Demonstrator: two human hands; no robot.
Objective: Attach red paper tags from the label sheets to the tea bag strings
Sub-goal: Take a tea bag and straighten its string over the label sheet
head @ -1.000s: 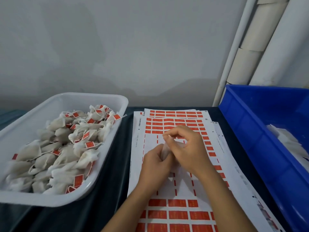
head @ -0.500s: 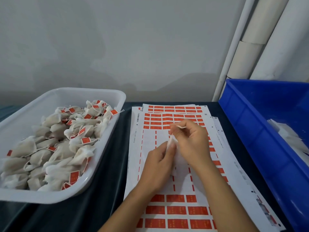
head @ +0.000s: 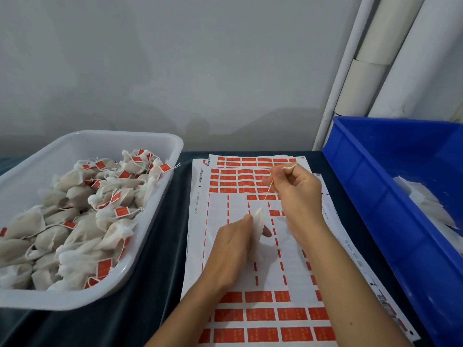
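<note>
Two hands are at work above the label sheets, which lie stacked on the dark bench between a white tub of tagged bags and a blue crate. One untagged tea bag is gripped in the curled fingers of the left hand, just over the stripped middle of the top sheet. Its string is drawn up taut and pinched by the right hand, the free end looping past the fingertips. Step in hand is judged to be string preparation; no red tag is yet seen on it. Next, a red tag must be peeled from a remaining row and folded over the string end, which calls for one hand to be freed. Bag appears small, white, soft and crumpled; string thin and pale.
</note>
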